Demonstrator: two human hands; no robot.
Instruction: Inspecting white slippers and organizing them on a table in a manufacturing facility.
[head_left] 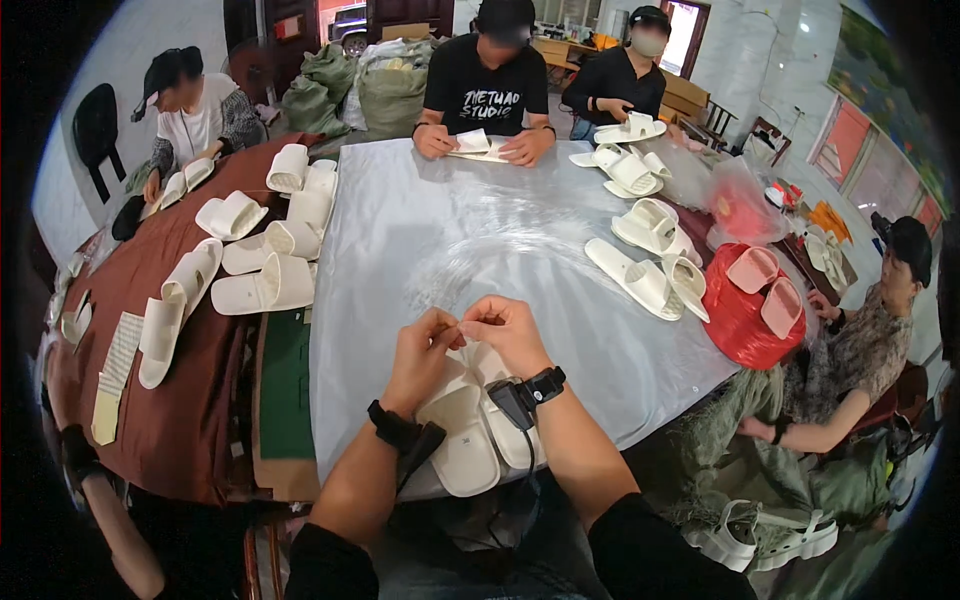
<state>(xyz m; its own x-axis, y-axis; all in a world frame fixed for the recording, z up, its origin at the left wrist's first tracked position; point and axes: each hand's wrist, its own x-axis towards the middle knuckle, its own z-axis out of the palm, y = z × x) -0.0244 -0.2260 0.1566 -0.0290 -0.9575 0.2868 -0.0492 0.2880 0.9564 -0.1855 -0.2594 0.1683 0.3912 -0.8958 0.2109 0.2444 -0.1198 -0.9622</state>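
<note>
A pair of cream-white slide slippers [462, 445] lies side by side at the table's near edge, soles down, heels toward me. Over their front ends, my left hand [425, 345] has its thumb and forefinger pinched together. Right beside it, almost touching fingertip to fingertip, my right hand [506, 328] is pinched too. Whatever sits between the fingers is too small to make out. My hands and wrists cover the toe straps and part of the right slipper.
Loose white slippers [265, 285] crowd the brown-covered table at left; more white slides [640, 275] lie along the right side. Clear plastic sheeting [400, 230] covers the middle table. Pink slippers [770, 290] rest on a red bundle [745, 335]. Several people sit or stand around, one opposite [490, 90] handling a slipper.
</note>
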